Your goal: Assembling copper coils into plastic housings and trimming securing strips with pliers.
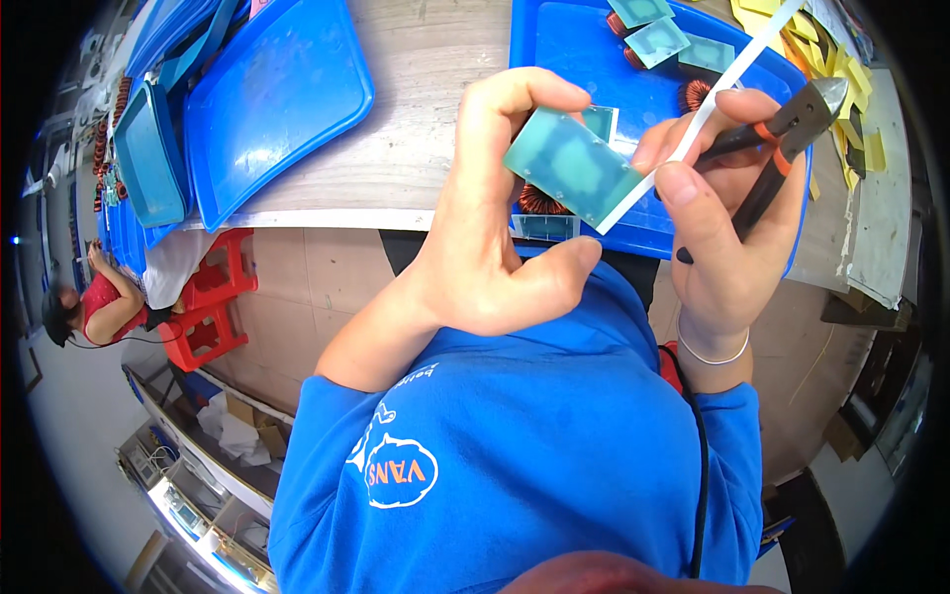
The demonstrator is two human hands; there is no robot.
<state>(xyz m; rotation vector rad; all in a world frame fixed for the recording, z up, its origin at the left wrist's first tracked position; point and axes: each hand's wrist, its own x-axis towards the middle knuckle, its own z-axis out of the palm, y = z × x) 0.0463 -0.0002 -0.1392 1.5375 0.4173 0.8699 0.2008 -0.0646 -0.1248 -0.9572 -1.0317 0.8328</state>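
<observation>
My left hand (485,218) holds a green circuit board (569,163) above the blue tray; its index finger curls over the far edge and its thumb stands apart from the near corner. In my right hand (732,208) a long narrow white strip (727,84) is pinched between thumb and finger. The strip's lower end lies along the board's right edge. The same hand also keeps a pair of side cutters (782,139) with black and orange handles, jaws pointing away to the right. A copper coil (542,201) shows just below the board; whether it is joined to it I cannot tell.
The blue tray (554,49) holds several green boards with copper coils (696,95). Yellow paper pieces (856,119) lie at the far right. Another blue tray (282,109) and a smaller teal tray (148,158) stand at left. Red stools (213,297) and a seated person (99,302) are beyond.
</observation>
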